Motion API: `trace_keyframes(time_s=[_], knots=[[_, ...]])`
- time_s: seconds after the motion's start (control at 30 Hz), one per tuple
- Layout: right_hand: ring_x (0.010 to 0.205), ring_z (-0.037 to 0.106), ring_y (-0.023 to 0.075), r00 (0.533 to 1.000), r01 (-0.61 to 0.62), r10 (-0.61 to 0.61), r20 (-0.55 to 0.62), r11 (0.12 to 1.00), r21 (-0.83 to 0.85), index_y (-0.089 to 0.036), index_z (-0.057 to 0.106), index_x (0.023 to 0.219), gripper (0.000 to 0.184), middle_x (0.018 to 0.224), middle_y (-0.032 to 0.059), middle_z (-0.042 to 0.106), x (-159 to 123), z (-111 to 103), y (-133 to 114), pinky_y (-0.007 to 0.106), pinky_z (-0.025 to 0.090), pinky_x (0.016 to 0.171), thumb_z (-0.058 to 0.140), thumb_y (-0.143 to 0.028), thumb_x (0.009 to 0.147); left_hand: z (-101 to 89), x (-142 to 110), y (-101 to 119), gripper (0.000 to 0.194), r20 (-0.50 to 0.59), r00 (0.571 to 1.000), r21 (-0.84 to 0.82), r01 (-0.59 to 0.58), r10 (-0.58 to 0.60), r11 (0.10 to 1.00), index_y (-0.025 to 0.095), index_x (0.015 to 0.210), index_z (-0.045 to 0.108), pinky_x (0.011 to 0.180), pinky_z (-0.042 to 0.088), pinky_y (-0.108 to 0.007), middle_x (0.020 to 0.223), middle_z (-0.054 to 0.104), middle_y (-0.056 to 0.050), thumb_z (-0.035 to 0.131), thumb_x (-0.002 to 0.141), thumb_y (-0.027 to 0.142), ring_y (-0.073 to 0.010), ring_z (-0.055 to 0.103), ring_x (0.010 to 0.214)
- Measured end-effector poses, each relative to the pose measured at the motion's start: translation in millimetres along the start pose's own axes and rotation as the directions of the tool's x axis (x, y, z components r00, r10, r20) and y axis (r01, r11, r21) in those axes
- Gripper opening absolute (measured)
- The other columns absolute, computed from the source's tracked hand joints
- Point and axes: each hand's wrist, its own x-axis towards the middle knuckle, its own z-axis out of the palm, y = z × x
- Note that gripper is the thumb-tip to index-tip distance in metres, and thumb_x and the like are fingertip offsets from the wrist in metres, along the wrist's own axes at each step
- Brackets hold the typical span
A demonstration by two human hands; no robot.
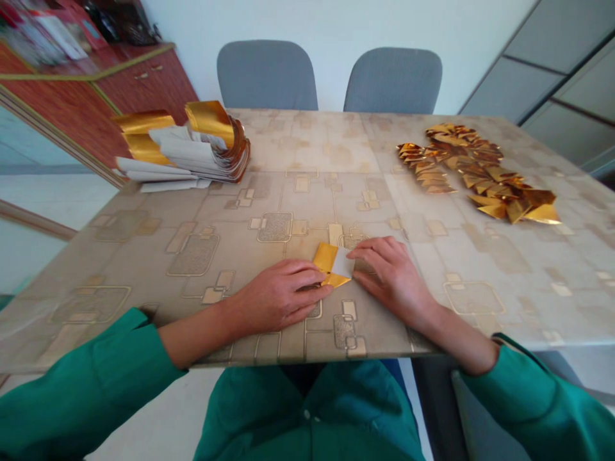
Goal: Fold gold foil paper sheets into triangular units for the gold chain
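A small sheet of gold foil paper (pixel 327 257), partly folded, lies near the front edge of the table. Its white back shows at the upper right, and a gold pointed flap shows below. My left hand (pixel 288 291) holds its left side down, fingers close together and pressed on the gold. At the opposite side my right hand (pixel 396 272) grips the white corner between thumb and fingers. The fingertips hide parts of the paper's edges.
Stacked gold-and-white foil sheets (pixel 192 150) curl upward at the back left. Several folded gold paper pieces (pixel 485 169) lie heaped at the back right. The patterned tablecloth (pixel 230 224) covers the table. Two grey chairs (pixel 267 75) stand behind it, beside a wooden cabinet (pixel 148 86).
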Motion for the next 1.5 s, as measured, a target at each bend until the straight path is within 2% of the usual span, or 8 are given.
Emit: trace_keyframes(time_s=[0.1,0.2,0.43,0.6,0.73,0.9,1.23,1.5], knots=[[0.124,0.051,0.0254,0.973,0.228,-0.224,0.061,0.972,-0.062,-0.023,0.061,0.127,0.031,0.135,0.0090,0.062,7,2,-6,0.047,0.038,0.104,0.052,-0.017,0.098,-0.2,0,-1,0.029,-0.007,1.000,0.017,-0.009,0.009,1.000,0.013,0.122,0.065,0.099,0.053,-0.041,0.114,0.069,-0.013,0.056,0.095,0.020,-0.0243,0.061,0.114],[0.133,0.046,0.0256,0.943,0.311,-0.292,0.162,0.944,-0.108,-0.023,0.061,0.131,0.033,0.141,0.0074,0.059,10,5,-4,0.051,0.027,0.114,0.047,-0.019,0.101,-0.2,-1,-1,0.029,0.014,1.000,0.052,0.001,-0.002,0.999,0.014,0.122,0.065,0.096,0.054,-0.040,0.115,0.070,-0.012,0.055,0.097,0.021,-0.0243,0.062,0.112],[0.134,0.047,0.0258,0.946,0.272,-0.246,0.212,0.957,-0.101,-0.025,0.054,0.141,0.040,0.146,0.0055,0.056,-1,1,19,0.053,0.023,0.115,0.048,-0.033,0.102,-0.4,-2,-2,0.028,0.025,1.000,0.069,0.002,-0.004,0.998,0.014,0.120,0.066,0.093,0.054,-0.039,0.113,0.070,-0.011,0.053,0.098,0.023,-0.0235,0.063,0.107],[0.122,0.053,0.0271,0.959,0.240,-0.208,0.194,0.958,-0.159,-0.020,0.060,0.133,0.036,0.137,0.0096,0.062,-1,-6,13,0.052,0.026,0.112,0.050,-0.032,0.100,-10.4,-3,-15,0.023,0.036,0.999,0.145,-0.035,0.030,0.989,0.016,0.111,0.070,0.096,0.052,-0.042,0.115,0.072,-0.008,0.051,0.099,0.023,-0.0239,0.064,0.108],[0.115,0.054,0.0278,0.944,0.283,-0.245,0.219,0.946,-0.159,-0.017,0.065,0.120,0.030,0.121,0.0123,0.067,8,-12,5,0.051,0.030,0.109,0.054,-0.032,0.098,-13.3,-8,-22,0.024,0.005,1.000,0.243,-0.001,0.000,0.970,0.015,0.104,0.071,0.096,0.053,-0.040,0.116,0.073,-0.007,0.048,0.100,0.019,-0.0239,0.064,0.110],[0.125,0.049,0.0284,0.906,0.377,-0.355,0.228,0.924,-0.058,-0.016,0.064,0.113,0.023,0.134,0.0132,0.061,27,-8,6,0.049,0.032,0.110,0.051,-0.026,0.098,-6.4,-7,-16,0.026,-0.001,1.000,0.270,0.002,-0.002,0.963,0.009,0.107,0.069,0.091,0.056,-0.037,0.112,0.073,-0.011,0.046,0.100,0.016,-0.0224,0.066,0.101],[0.114,0.053,0.0258,0.923,0.308,-0.325,0.206,0.945,0.111,-0.014,0.054,0.129,0.036,0.121,0.0125,0.065,32,-2,17,0.051,0.029,0.109,0.045,-0.034,0.101,-6.5,1,-4,0.029,0.032,0.986,0.233,0.152,-0.163,0.961,0.007,0.113,0.064,0.085,0.057,-0.038,0.104,0.071,-0.014,0.039,0.101,0.016,-0.0232,0.065,0.093],[0.108,0.046,0.0274,0.909,0.341,-0.315,0.273,0.939,-0.052,-0.013,0.056,0.135,0.053,0.115,0.0129,0.061,38,11,9,0.049,0.032,0.104,0.038,-0.051,0.102,-1.7,-3,-6,0.035,0.091,0.987,0.230,0.111,-0.135,0.967,0.005,0.124,0.061,0.087,0.056,-0.040,0.106,0.069,-0.015,0.037,0.101,0.016,-0.0242,0.063,0.096]])
